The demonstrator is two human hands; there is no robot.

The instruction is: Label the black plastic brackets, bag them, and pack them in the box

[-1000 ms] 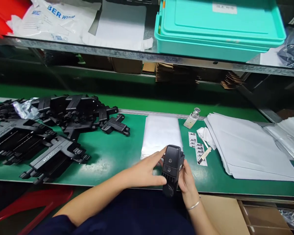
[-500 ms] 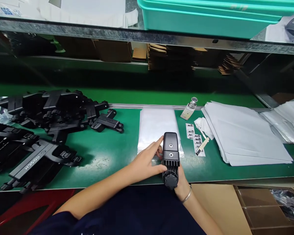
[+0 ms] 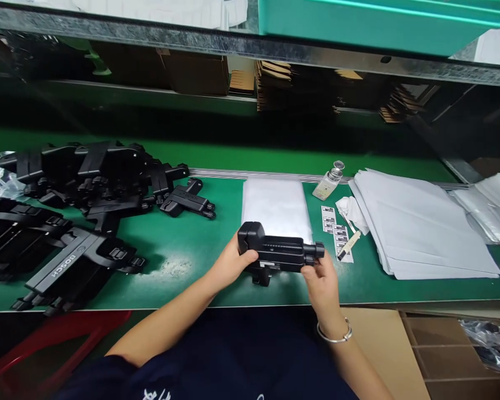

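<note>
I hold a black plastic part (image 3: 280, 251) sideways above the front of the green bench (image 3: 183, 261). My left hand (image 3: 229, 264) grips its blocky left end. My right hand (image 3: 321, 278) pinches the round knob at its right end. Just behind the part lies a stack of clear plastic bags (image 3: 275, 204). To the right of my right hand are a sheet of small labels (image 3: 336, 238) and a small tool (image 3: 349, 245).
A heap of black plastic parts (image 3: 79, 194) covers the left of the bench. A small bottle (image 3: 328, 184), a white cloth (image 3: 352, 210) and a stack of white sheets (image 3: 416, 230) lie to the right. A metal shelf (image 3: 241, 41) with a teal bin overhangs. Cardboard boxes (image 3: 445, 350) sit below right.
The black part stood on end between my hands; it is now turned to lie sideways, my left hand at one end and my right hand at the knob.
</note>
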